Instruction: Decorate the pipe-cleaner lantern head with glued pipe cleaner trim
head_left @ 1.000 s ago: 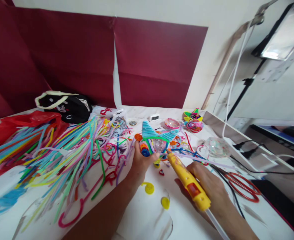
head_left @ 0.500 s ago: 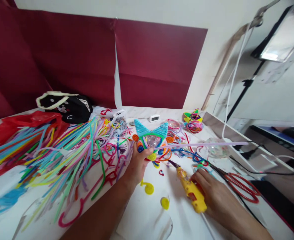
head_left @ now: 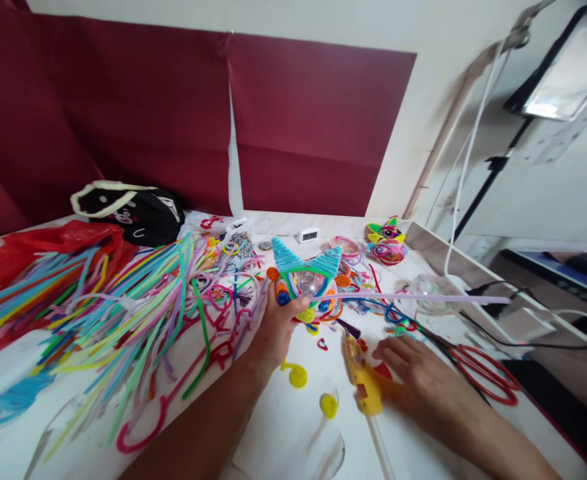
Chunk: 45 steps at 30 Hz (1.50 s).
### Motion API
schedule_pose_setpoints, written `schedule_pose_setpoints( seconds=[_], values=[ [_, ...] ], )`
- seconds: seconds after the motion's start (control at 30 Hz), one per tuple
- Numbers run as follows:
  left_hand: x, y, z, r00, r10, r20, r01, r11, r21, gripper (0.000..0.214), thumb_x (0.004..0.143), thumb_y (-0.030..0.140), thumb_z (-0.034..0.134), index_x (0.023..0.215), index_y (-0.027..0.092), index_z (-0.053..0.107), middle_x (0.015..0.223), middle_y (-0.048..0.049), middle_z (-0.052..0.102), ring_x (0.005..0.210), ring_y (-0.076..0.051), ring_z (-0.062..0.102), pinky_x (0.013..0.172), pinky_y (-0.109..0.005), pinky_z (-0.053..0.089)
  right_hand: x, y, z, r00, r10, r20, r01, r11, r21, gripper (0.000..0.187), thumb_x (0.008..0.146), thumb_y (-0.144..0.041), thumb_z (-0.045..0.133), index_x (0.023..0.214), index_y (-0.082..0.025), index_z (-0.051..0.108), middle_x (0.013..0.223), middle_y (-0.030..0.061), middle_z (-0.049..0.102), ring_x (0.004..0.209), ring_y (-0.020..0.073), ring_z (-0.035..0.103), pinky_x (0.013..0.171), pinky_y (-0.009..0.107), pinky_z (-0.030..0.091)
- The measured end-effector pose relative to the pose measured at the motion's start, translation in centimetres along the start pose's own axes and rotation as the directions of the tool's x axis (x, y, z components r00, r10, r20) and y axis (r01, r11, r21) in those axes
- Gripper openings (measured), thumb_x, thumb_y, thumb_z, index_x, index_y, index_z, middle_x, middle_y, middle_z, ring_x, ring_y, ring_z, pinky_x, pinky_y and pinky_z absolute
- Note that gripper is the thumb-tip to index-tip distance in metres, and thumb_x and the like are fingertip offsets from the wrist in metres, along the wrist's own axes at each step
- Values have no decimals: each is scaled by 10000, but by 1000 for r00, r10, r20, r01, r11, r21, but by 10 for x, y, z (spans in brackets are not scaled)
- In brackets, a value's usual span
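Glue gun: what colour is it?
The glue gun is mostly yellow, seen best in the head view.

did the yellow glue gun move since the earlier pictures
Yes, the glue gun has moved left, closer to the tailless yellow disc, which has stayed put.

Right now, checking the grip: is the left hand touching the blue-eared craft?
Touching: head view shows the left hand holding the blue-eared craft, thumb over its front.

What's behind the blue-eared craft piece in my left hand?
Beyond the craft piece, a white digital display shows above the gap between the blue ears. Whatever is directly behind the piece is covered.
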<state>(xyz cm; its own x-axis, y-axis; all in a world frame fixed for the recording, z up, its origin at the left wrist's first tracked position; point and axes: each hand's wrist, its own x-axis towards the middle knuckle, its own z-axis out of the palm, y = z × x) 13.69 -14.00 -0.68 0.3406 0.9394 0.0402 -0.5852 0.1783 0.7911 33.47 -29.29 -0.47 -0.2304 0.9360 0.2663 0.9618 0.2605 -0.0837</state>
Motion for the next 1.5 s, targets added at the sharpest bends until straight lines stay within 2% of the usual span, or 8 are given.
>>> schedule_pose_setpoints(
  seconds=[0.07,0.13,0.2,0.3,0.47,0.6,0.8,1.5],
  values=[
    [-1,1,1,1000,1,-12,-1,1000,28,586,595,200,796,1099,265,505,992,36,663,873,-138,653,750,-245,530,3,-13,-12,961,-121,-250,109,992,-62,192,870,-93,648,1041,-180,654,992,69,716,895,213,663,775,332,535],
    [-1,1,2,1000,5,-30,-2,998,68,585,588,206,795,1090,263,500,947,42,652,827,-130,639,731,-240,518,10,-27,-25,867,-199,-456,142,977,-156,193,911,-78,618,1088,-153,639,1016,84,704,969,213,636,835,332,508],
    [-1,1,3,999,14,-35,-10,995,98,571,585,209,798,1070,260,501,901,50,635,783,-118,620,711,-229,500,22,-36,-34,815,-253,-521,104,949,-298,275,908,-89,638,1179,-133,630,1143,126,696,1123,293,602,954,441,470],
    [-1,2,4,999,15,-36,-11,995,98,614,577,199,807,1104,262,499,932,41,644,811,-121,624,750,-234,503,42,-37,-39,836,-226,-499,-7,907,-421,294,900,-120,661,1192,-97,640,1149,169,692,1079,347,609,937,515,457],
    [-3,3,5,999,-1,-51,7,995,104,685,550,195,816,1148,259,487,967,21,674,868,-155,653,822,-282,531,59,-26,-28,853,-143,-502,16,968,-249,79,945,-159,618,927,-147,694,738,46,603,658,195,540,622,341,429],
    [-3,2,5,999,4,-42,1,994,110,688,546,187,829,1144,261,496,1021,7,689,919,-168,666,875,-303,533,65,-23,-23,816,-74,-574,79,997,-17,109,961,-183,623,899,-136,700,771,44,612,678,144,582,633,265,459],
    [-3,-1,4,1000,28,-12,-26,993,111,702,575,180,823,1191,261,497,1076,-6,690,986,-184,670,927,-327,531,80,-23,-23,773,16,-634,88,987,132,81,936,-188,667,878,-154,712,759,21,645,635,106,590,574,215,439],
    [-3,-5,3,998,64,22,-67,986,151,697,614,191,827,1225,261,499,1113,-21,682,987,-189,674,892,-308,523,97,-17,-5,769,362,-526,-60,861,505,194,859,-331,705,722,-194,693,689,17,685,605,136,597,590,261,450]
  ],
)
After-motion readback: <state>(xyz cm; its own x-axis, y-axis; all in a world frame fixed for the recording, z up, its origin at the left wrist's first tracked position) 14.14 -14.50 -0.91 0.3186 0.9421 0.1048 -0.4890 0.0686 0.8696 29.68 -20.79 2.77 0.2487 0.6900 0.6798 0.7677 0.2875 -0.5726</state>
